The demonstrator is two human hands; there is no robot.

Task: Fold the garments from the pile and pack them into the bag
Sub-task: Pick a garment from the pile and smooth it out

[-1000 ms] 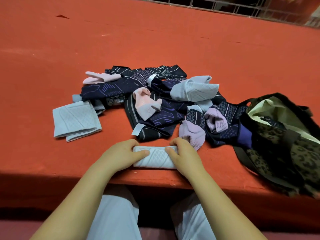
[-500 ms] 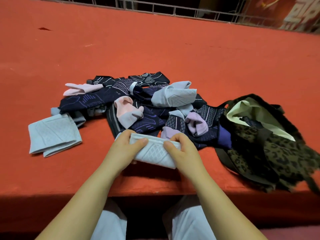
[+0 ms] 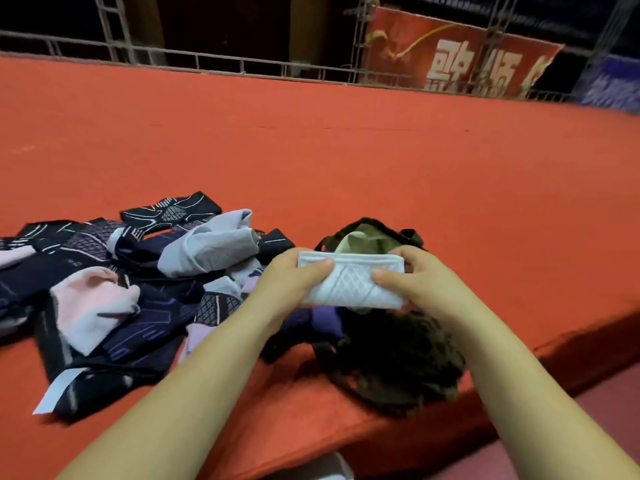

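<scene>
Pale-blue knit, a folded garment (image 3: 349, 284) is held above the mouth of the leopard-print bag (image 3: 398, 368), so packing looks to be the step in hand. Left hand (image 3: 289, 284) and right hand (image 3: 414, 282) pinch its ends, thumbs on its near face, fingers behind. Next it likely needs lowering into the opening, away from the pile (image 3: 138, 282).

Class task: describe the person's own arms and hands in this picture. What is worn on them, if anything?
Both forearms are bare right up to the frame's lower edge: no sleeves in view. The left hand and right hand wear no gloves, and no rings, watch or bracelet show. Fingernails look short and unpainted.
</scene>
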